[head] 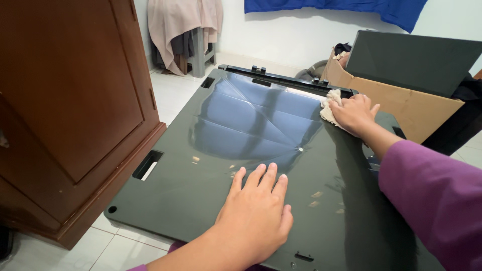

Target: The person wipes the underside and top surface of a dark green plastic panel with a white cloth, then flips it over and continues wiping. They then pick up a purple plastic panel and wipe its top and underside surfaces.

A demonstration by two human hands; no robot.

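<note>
A large dark glossy panel (201, 165) with slot openings lies flat in front of me, reflecting a blue shape. My left hand (256, 211) rests flat on its near part, fingers together, holding nothing. My right hand (354, 114) is at the panel's far right edge, pressing a crumpled cream cloth (329, 105) onto the surface. A purple sleeve (437, 195) covers my right arm.
A brown wooden cabinet (75, 110) stands close on the left. An open cardboard box (396, 98) with a dark panel (411, 60) in it sits at the right rear. Beige fabric (181, 25) hangs over a grey stool at the back; blue cloth (351, 7) hangs on the wall. White floor tiles (170, 90).
</note>
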